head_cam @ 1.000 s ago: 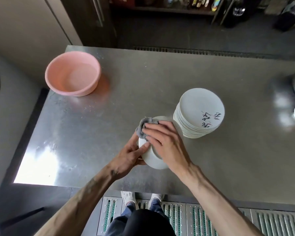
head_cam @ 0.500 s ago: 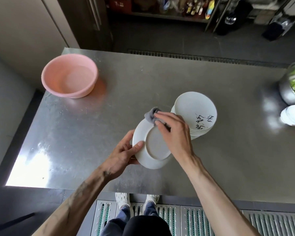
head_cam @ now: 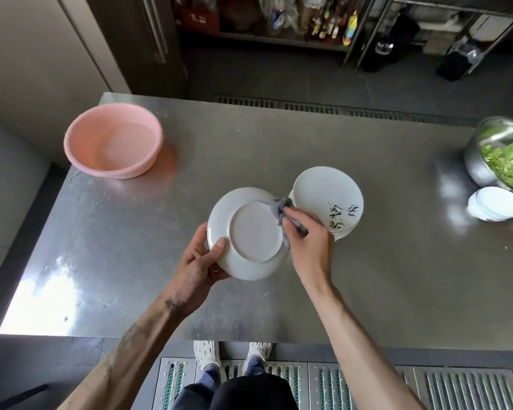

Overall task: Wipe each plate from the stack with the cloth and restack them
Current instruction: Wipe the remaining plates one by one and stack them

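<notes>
Shifted rimward, the cloth (head_cam: 281, 213) clutched by the right hand (head_cam: 308, 242) seemingly shoves the plate (head_cam: 249, 232), risking a slip from the left hand (head_cam: 197, 263) pinching it.

Black handwritten marks stand on the top stacked plate (head_cam: 323, 190), just beyond the right hand (head_cam: 308, 244); none is legible.

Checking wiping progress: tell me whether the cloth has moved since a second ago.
Yes: the cloth has shifted right, toward the stack of plates, to the held plate's right edge.
</notes>
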{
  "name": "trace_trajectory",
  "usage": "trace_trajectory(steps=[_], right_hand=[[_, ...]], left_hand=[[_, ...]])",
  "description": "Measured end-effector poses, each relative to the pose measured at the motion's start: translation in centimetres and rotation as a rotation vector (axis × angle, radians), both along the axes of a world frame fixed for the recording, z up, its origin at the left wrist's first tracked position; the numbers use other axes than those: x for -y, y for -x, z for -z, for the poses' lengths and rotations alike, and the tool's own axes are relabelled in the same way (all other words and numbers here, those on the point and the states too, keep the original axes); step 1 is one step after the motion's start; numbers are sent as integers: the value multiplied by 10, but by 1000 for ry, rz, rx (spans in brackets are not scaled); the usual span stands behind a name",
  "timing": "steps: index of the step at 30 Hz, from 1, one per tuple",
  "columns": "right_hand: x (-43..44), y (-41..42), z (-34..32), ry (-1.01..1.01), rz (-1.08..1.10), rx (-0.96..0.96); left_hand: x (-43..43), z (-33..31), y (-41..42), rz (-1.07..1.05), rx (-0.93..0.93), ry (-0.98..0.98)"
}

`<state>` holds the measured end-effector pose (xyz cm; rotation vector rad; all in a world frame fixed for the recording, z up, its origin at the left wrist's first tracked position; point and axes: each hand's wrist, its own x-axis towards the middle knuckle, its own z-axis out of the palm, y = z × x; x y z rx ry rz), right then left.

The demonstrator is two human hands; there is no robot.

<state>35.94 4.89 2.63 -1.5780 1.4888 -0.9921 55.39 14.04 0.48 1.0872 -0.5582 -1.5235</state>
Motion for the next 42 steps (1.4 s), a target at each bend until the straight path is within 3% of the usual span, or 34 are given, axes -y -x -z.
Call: trace_trajectory(steps=[4,10,17,21,26,30,36,39,42], right_hand=[[-34,-3,7,13,-1,-36],[4,-16,-15,135,-14,-140],[-35,-34,-8,327,-305,-217],[-2,-26,-13,203,-119,-206],[-24,-52,-18,264,-313,-181],[-7,-58,-24,194,-228,-186],[-41,-46,-8,360,-249,-262],[-52,-41,1,306,-92,-224],[-67,-63,-2,345,-136,-203]], left_hand=[[2,0,2,-49,-22,-6],[6,-4,4,52,21,24],[17,-10,0,17,38,47],[13,-10,2,25,46,30],[17,-14,4,12,30,53],[15,-14,2,-12,23,36],[21,-17,-5,-157,-24,62],[22,-16,-1,-223,-53,52],[22,-15,9,-229,-84,46]])
